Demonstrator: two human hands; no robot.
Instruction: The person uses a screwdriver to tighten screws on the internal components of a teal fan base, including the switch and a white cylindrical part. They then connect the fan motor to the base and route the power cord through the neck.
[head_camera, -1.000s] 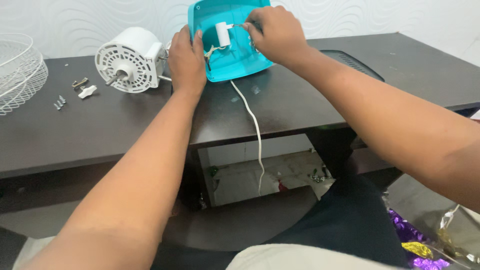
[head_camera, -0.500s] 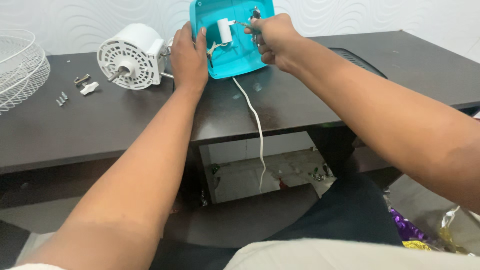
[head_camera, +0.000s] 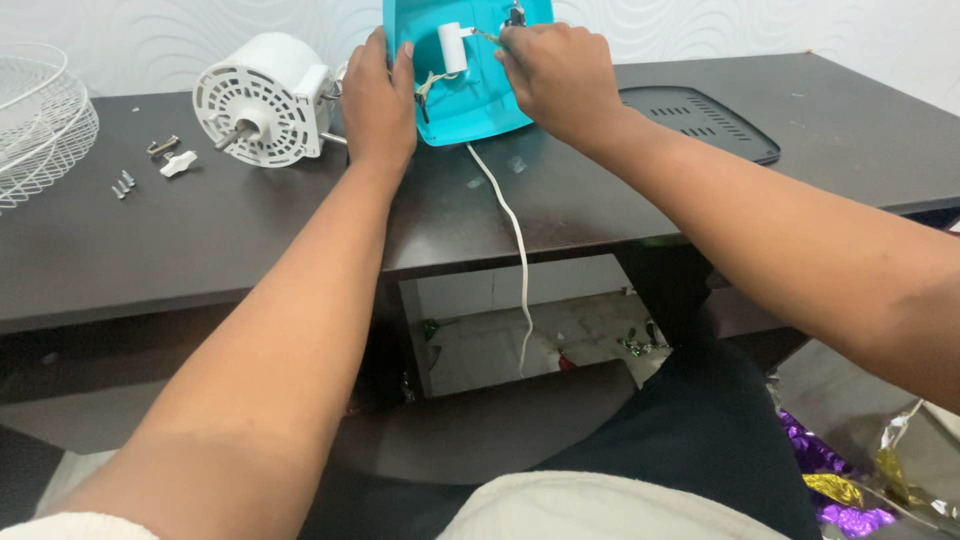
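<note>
Two bare forearms in view, no sleeves down to the wrists. Left hand (head_camera: 377, 105) and right hand (head_camera: 560, 80) bare: no gloves, rings, watch or bands visible. White ribbed sleeve edge (head_camera: 70, 526) at the upper left arm, bottom-left corner. Lap: dark navy or black garment (head_camera: 690, 440), off-white cloth (head_camera: 590, 505) at the bottom edge.

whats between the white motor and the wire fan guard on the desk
In the head view, between the white motor and the wire fan guard lie a small metal bracket, a white knob and loose screws.
</note>
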